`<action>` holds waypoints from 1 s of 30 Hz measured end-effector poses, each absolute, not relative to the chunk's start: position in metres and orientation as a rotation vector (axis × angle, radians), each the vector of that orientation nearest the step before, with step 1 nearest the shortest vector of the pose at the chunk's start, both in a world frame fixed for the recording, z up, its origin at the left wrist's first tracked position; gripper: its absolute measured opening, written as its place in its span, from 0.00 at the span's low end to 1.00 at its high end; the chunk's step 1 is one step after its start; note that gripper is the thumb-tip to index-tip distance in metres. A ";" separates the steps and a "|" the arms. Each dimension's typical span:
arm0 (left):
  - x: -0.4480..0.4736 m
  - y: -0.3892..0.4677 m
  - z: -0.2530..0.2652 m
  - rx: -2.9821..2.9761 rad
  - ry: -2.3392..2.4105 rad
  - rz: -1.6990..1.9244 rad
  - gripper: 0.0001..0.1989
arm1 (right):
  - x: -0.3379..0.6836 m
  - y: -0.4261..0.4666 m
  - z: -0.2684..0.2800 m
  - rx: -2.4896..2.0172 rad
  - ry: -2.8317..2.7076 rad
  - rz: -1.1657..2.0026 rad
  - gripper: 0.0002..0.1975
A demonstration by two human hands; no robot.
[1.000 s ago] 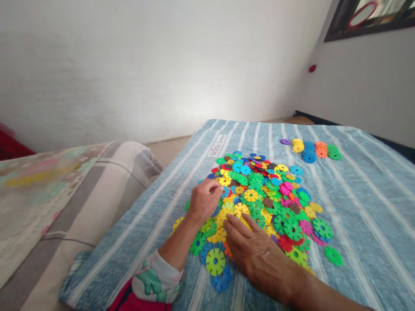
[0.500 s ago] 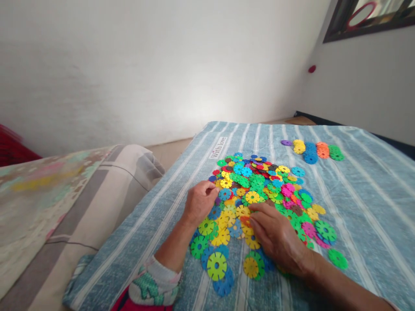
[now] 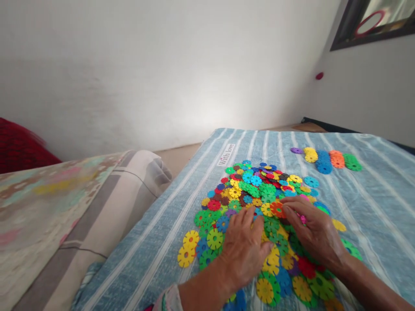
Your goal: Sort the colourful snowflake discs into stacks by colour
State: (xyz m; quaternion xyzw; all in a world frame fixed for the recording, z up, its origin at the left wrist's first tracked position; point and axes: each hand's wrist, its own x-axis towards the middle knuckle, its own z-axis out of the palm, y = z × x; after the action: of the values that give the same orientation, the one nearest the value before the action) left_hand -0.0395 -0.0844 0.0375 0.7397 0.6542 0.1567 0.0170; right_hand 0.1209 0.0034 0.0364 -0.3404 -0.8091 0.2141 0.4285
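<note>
A striped blue cloth (image 3: 181,224) covers the bed. On its middle lies a spread heap of coloured discs (image 3: 256,190). The left hand (image 3: 243,248) lies flat and open on them; the right hand (image 3: 316,231) fingers touch an orange disc (image 3: 277,209), whether gripped I cannot tell.

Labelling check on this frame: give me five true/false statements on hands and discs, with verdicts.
1. The left hand lies palm down on the disc pile. True.
2. The right hand pinches an orange disc at its fingertips. True.
3. The sorted row of discs sits near the pillow. False: it lies at the far right of the striped blue cloth.
4. Both hands are lifted clear of the pile. False: both rest on it.
5. The cloth is plain red. False: blue with pale stripes.
</note>
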 end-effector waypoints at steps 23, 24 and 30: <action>-0.030 -0.096 0.040 2.134 2.090 0.380 0.35 | 0.127 0.006 0.035 -0.880 -2.020 0.571 0.13; -0.028 -0.097 0.038 2.158 2.067 0.388 0.35 | 0.127 0.006 0.035 -0.882 -2.015 0.569 0.13; -0.016 -0.104 0.025 2.306 1.903 0.439 0.37 | 0.126 0.008 0.033 -0.884 -2.006 0.567 0.14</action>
State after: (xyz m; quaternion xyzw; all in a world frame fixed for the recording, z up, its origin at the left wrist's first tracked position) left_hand -0.0165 -0.1039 0.0249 0.7616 0.6287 0.1450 0.0599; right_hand 0.1255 0.0082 0.0331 -0.3534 -0.8022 0.2266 0.4246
